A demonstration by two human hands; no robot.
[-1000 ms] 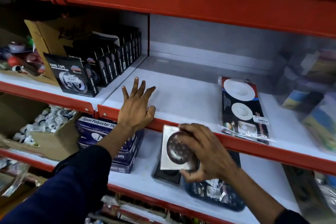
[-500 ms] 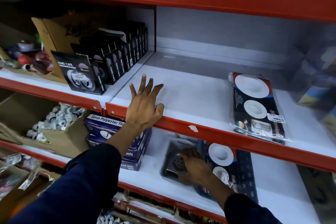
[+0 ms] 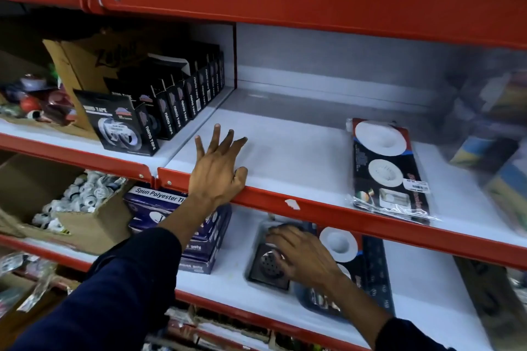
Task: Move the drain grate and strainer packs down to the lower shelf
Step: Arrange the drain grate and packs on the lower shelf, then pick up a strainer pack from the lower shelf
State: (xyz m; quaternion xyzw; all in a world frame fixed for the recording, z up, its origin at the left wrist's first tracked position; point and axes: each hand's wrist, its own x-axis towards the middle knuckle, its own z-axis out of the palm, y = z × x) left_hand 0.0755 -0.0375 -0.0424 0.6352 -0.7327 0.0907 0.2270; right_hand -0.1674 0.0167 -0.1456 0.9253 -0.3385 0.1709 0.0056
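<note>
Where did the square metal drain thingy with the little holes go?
The square metal drain grate lies on the lower white shelf, under the right hand, left of the black strainer pack.

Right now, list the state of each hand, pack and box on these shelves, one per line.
Left hand: open, flat on the upper shelf edge.
Right hand: resting on the drain grate, grip unclear.
Drain grate: lying flat on the lower shelf.
Lower strainer pack: flat, beside the grate.
Upper strainer pack: still on the upper shelf.
Cardboard box: open.

Square drain grate (image 3: 268,266) flat on lower shelf (image 3: 228,279), strainer pack (image 3: 389,168) above
</note>
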